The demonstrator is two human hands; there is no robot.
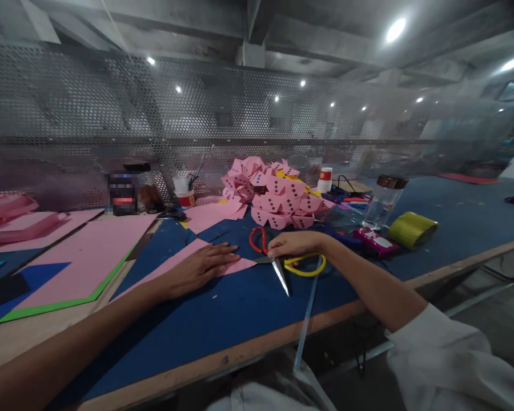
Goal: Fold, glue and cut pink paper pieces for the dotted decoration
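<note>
My left hand lies flat, fingers stretched out, on a pink paper sheet that tapers to a point on the right. In my right hand is a pair of scissors with one red handle and one yellow handle. The blades stand apart: one points down toward the table's front edge, the other runs left to the paper's tip. Whether that blade touches the paper, I cannot tell. Behind both hands rises a heap of folded pink paper pieces with dark diamond marks.
Large pink sheets with green and blue ones lie at the left. On the right stand a clear jar, a magenta box and a yellow-green roll. A perforated metal screen runs behind the blue table.
</note>
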